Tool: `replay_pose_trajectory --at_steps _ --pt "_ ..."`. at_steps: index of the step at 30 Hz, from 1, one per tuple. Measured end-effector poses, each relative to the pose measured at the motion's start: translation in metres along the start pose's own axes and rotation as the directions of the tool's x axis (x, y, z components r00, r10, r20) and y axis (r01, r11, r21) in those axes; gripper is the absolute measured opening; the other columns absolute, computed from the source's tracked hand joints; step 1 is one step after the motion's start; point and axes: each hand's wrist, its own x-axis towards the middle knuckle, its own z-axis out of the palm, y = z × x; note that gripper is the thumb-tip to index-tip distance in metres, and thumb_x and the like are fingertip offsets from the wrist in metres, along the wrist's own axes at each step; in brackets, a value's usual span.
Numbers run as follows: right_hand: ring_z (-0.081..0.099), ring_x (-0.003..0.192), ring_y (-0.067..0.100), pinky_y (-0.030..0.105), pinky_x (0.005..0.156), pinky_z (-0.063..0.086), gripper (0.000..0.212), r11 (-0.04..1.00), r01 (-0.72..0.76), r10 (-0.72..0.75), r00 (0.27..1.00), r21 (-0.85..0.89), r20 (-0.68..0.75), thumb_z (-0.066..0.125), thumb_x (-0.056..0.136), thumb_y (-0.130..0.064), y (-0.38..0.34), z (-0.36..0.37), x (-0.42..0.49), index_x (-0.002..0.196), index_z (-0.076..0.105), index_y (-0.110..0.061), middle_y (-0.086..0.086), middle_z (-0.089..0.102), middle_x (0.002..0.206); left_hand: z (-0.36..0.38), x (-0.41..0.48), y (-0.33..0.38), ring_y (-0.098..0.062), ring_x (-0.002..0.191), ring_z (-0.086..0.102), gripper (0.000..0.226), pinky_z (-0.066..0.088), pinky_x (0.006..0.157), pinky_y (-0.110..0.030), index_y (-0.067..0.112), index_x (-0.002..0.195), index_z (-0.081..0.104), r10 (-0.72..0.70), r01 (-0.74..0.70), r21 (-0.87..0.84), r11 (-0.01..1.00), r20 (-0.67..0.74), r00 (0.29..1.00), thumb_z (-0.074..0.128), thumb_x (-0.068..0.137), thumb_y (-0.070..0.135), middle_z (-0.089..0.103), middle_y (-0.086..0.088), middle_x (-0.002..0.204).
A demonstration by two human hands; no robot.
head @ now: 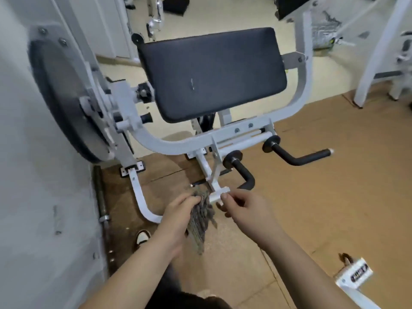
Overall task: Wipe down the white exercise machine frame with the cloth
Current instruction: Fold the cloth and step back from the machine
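The white exercise machine frame (178, 144) curves under a black pad (211, 72) in the middle of the view. A thin white strut runs down from it to a small white end bracket (219, 194). My left hand (178, 216) grips a grey, stringy cloth (201, 221) that hangs just left of that bracket and touches it. My right hand (244, 207) is at the bracket's right side, with thumb and fingers curled and pinching its end.
Two black foam-covered handles (296, 156) stick out to the right of the frame. A large grey cam wheel (66, 94) and a white wall stand at the left. A steel bar (101, 197) lies on the brown floor. Another white machine (379, 52) stands at the back right, and a white part (354, 275) at the lower right.
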Motion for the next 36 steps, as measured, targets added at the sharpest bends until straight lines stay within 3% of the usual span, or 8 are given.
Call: replay_pose_trajectory --at_steps 4,9,13,18,26,30,34,36 --pt "0.068 0.082 0.029 0.035 0.062 0.048 0.04 0.966 -0.17 0.196 0.973 0.193 -0.125 0.056 0.103 -0.033 0.067 -0.064 -0.043 0.091 0.069 0.002 0.015 0.073 0.084 0.094 -0.019 -0.027 -0.033 0.103 0.073 0.025 0.055 0.099 -0.056 0.024 0.11 0.076 -0.02 -0.001 0.154 0.988 0.133 0.991 0.073 0.087 0.034 0.077 -0.011 0.106" --pt "0.073 0.077 0.017 0.042 0.071 0.058 0.034 0.89 -0.293 0.38 0.9 0.349 -0.213 0.057 0.102 -0.034 0.139 -0.116 -0.058 0.087 0.075 -0.009 0.005 0.077 0.082 0.172 -0.021 -0.055 -0.021 0.099 0.074 0.006 0.057 0.097 -0.043 0.027 0.1 0.072 -0.095 0.032 0.327 0.944 0.178 0.979 0.067 0.098 0.024 0.078 -0.002 0.101" --pt "0.073 0.081 0.023 0.037 0.068 0.054 0.032 0.846 -0.322 0.452 0.856 0.425 -0.25 0.056 0.104 -0.032 0.179 -0.16 -0.048 0.087 0.074 -0.012 0.007 0.076 0.083 0.228 0.002 -0.057 -0.012 0.084 0.075 0.01 0.056 0.068 -0.025 0.025 0.1 0.07 -0.107 0.01 0.409 0.912 0.214 0.971 0.063 0.101 0.018 0.079 0.001 0.092" --pt "0.071 0.08 0.02 0.044 0.077 0.058 0.031 0.816 -0.32 0.51 0.79 0.482 -0.34 0.057 0.103 -0.034 0.212 -0.236 -0.025 0.086 0.075 -0.017 0.001 0.076 0.081 0.322 0.032 -0.044 -0.02 0.104 0.071 0.011 0.055 0.098 -0.042 0.028 0.107 0.071 -0.174 -0.016 0.52 0.854 0.314 0.933 0.066 0.098 0.026 0.076 -0.002 0.108" --pt "0.071 0.081 0.025 0.049 0.079 0.058 0.031 0.779 -0.297 0.567 0.71 0.552 -0.419 0.058 0.104 -0.032 0.283 -0.377 0.001 0.084 0.076 -0.016 0.002 0.075 0.077 0.503 0.083 -0.027 -0.017 0.109 0.068 0.023 0.052 0.102 -0.04 0.03 0.114 0.072 -0.207 -0.117 0.594 0.796 0.449 0.869 0.071 0.091 0.031 0.075 0.001 0.113" --pt "0.071 0.079 0.026 0.05 0.079 0.059 0.034 0.809 -0.302 0.536 0.73 0.504 -0.424 0.058 0.104 -0.034 0.333 -0.461 0.05 0.082 0.076 -0.015 0.003 0.075 0.075 0.598 0.121 -0.031 -0.006 0.108 0.061 0.013 0.046 0.092 -0.03 0.035 0.108 0.069 -0.184 -0.142 0.613 0.777 0.437 0.88 0.07 0.094 0.034 0.068 0.011 0.116" --pt "0.068 0.072 0.02 0.047 0.073 0.059 0.034 0.857 -0.299 0.462 0.805 0.419 -0.372 0.059 0.103 -0.034 0.361 -0.54 0.107 0.08 0.075 -0.015 0.002 0.075 0.072 0.679 0.156 -0.032 0.001 0.076 0.069 0.014 0.052 0.062 -0.017 0.024 0.113 0.069 -0.144 -0.092 0.54 0.837 0.38 0.914 0.066 0.099 0.025 0.072 0.005 0.098" --pt "0.068 0.071 0.018 0.044 0.073 0.059 0.034 0.876 -0.292 0.427 0.841 0.384 -0.333 0.058 0.103 -0.034 0.366 -0.572 0.133 0.081 0.075 -0.016 0.001 0.075 0.073 0.708 0.169 -0.026 0.001 0.074 0.069 0.014 0.054 0.063 -0.016 0.022 0.112 0.068 -0.124 -0.064 0.517 0.854 0.321 0.939 0.066 0.099 0.026 0.071 0.005 0.095"
